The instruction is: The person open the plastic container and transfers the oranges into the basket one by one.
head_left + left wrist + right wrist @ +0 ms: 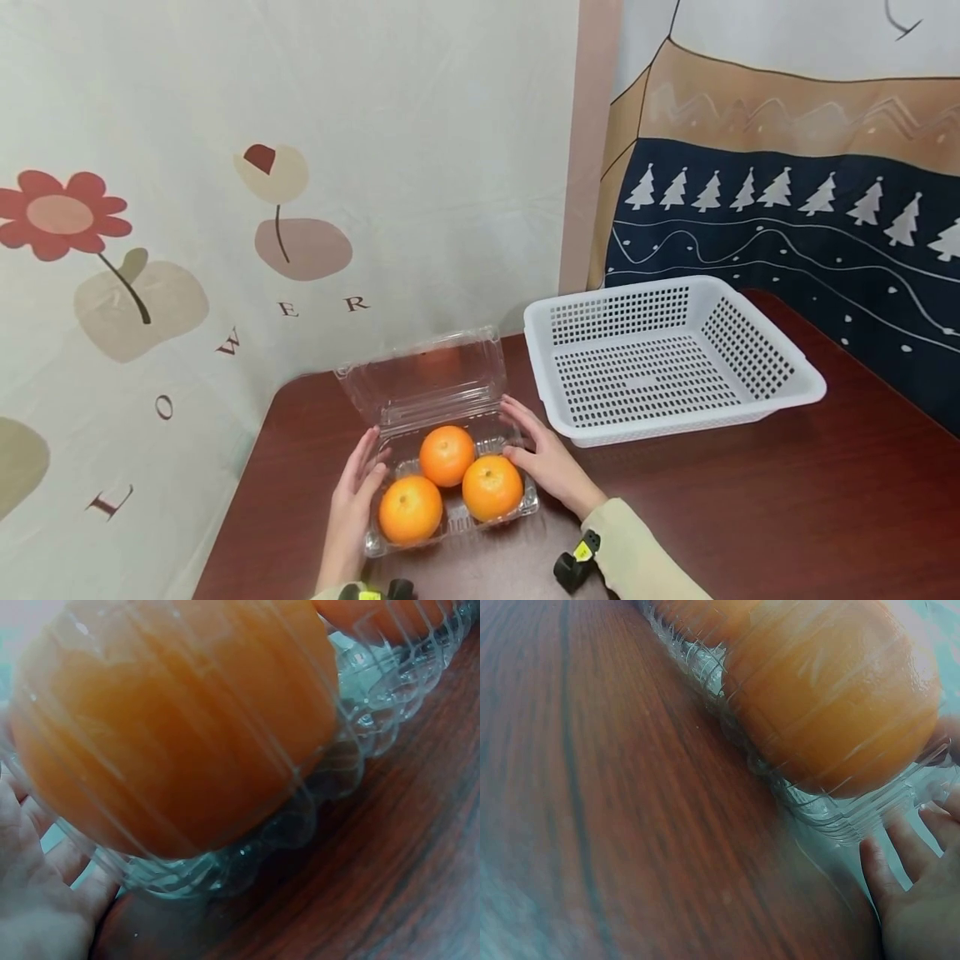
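Observation:
Three oranges, one at the back (447, 456), one at the left (410, 510) and one at the right (492, 488), sit in a clear plastic clamshell box (459, 518). Its hinged lid (427, 371) stands raised behind them. My left hand (351, 500) lies along the box's left side, fingers fairly straight. On the opposite side my right hand (553, 460) rests with extended fingers, its thumb by the right orange. Through the ribbed wall an orange (180, 727) fills the left wrist view, and another orange (832, 697) shows in the right wrist view. Fingers of both hands touch the box's outside.
A white perforated plastic basket (558, 392) stands at the back right of the dark red-brown wooden table (720, 508). Behind the table hangs a pale flower-print cloth (420, 167), with a dark tree-print cloth (795, 242) at the right.

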Motion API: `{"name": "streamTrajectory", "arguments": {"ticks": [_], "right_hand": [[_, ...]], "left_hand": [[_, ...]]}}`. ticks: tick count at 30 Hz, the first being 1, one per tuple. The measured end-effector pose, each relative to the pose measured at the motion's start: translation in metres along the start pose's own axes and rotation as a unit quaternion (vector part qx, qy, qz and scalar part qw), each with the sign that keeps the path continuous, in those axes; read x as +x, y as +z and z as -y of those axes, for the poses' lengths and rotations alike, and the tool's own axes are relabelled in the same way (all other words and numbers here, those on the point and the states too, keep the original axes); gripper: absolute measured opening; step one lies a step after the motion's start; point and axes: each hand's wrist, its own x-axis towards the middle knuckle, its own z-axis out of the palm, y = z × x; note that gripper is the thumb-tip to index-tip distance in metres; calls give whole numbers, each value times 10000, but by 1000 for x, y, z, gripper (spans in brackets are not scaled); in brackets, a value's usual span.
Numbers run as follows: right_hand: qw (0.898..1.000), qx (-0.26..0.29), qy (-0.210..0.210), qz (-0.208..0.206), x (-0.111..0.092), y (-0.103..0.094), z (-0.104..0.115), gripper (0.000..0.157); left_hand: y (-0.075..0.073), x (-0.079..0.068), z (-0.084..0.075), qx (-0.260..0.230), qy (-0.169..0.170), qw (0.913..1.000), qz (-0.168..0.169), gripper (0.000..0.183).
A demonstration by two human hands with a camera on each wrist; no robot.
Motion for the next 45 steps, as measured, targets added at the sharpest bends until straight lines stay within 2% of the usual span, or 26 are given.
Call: {"name": "streamTrajectory", "arguments": {"ticks": [11,20,29,33,36,45], "right_hand": [[10000,-30,-58,25,1,-1,0,56],[9987,-492,49,-130,-2,0,4,50],[9980,-596,14,-199,2,0,-26,48],[9985,-521,62,-168,4,0,-31,46],[9983,-554,59,-171,3,1,-28,45],[9987,-478,48,-168,-2,1,2,42]], "left_hand": [[1,2,1,113,29,9999,-22,39],[0,3,1,232,122,9996,45,38],[1,3,1,151,103,9998,86,41],[0,2,1,18,135,9999,100,41],[0,2,2,2,186,9998,80,41],[0,3,4,-2,255,9997,35,41]]}}
